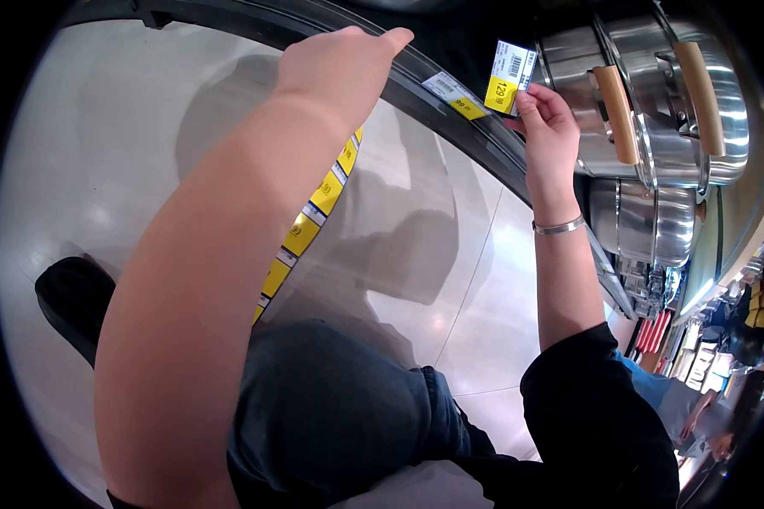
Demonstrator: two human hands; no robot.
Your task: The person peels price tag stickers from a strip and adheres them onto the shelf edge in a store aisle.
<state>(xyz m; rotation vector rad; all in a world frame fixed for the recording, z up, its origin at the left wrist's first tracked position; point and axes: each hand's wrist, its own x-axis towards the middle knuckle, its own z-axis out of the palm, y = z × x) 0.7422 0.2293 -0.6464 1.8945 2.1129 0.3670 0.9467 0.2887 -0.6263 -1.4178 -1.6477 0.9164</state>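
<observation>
My right hand [552, 119] pinches a white and yellow price label [511, 78] reading 129 by its lower edge, in front of steel pots. A silver bracelet [558, 226] circles that wrist. Up at the dark shelf rail, my left hand [339, 64] is curled, one digit pointing along the rail. From behind its wrist hangs a long strip of yellow and white price labels [306, 229]; the fingers gripping it are mostly hidden. Between my hands, another price label [454, 95] sits in the rail [416, 72].
Steel pots with wooden handles [617, 114] stand on the shelf at the right, with another steel pot [645, 219] beside them. Pale floor tiles [407, 254] lie below, near my bent knee [331, 407]. A person in blue [688, 407] is farther off at the lower right.
</observation>
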